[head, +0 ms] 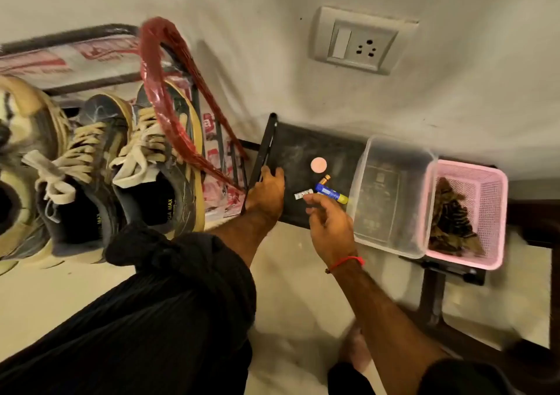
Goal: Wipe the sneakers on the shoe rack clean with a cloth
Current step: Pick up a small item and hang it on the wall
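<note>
On sneaker (157, 209) insole — "MAX" (yellow)

A red hoop (169, 97) leans across the sneakers (121, 164), barring the way in from the right. The dark shelf (303, 146) beside them carries a pink disc (318, 164) and small tube (331, 193), hemmed by a clear tub (391, 152)

The left edge crops a tan sneaker (18, 158); the pink basket's (491, 182) contents are unclear.
</note>
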Tool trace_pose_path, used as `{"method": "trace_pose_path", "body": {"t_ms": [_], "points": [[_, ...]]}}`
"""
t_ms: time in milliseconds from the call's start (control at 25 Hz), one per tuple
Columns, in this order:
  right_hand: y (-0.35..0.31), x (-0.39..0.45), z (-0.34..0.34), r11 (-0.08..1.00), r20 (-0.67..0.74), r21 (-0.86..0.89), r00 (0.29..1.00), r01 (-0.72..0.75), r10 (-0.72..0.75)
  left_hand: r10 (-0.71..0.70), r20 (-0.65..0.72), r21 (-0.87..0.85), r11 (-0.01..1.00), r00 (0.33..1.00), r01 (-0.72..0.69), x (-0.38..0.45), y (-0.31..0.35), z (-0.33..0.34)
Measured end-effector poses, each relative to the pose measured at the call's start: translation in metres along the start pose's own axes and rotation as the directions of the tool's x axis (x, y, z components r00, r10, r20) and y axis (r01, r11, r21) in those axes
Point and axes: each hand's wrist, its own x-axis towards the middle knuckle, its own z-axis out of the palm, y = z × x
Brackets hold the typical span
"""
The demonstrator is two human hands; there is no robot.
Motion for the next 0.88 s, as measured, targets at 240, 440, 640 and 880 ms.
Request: {"method": "trace_pose_path", "body": {"t_ms": [240,440,640,880], "points": [[0.008,0.011,-0.002,0.97,-0.032,0.215,0.992,-0.115,0.124,-0.004,0.051,0.065,0.998,0.999,0.001,0.008,0.004,0.0],[-0.011,0.013,-0.016,0.935,-0.025,0.288,0.974,-0.207,0.223,-0.03,-0.053,-0.289,0.957,0.998,0.014,-0.024,-0.008,-0.019],[-0.111,-0.005,-0.061,0.93,-0.006,0.313,0.979,-0.194,0.206,-0.072,-0.214,-0.731,0.674,0.974,-0.111,-0.107,0.006,-0.113],[-0.266,-0.018,-0.147,0.949,0.038,0.316,0.999,-0.009,-0.003,-0.213,-0.354,-0.879,0.408,0.911,-0.246,-0.194,0.048,-0.268]]}}
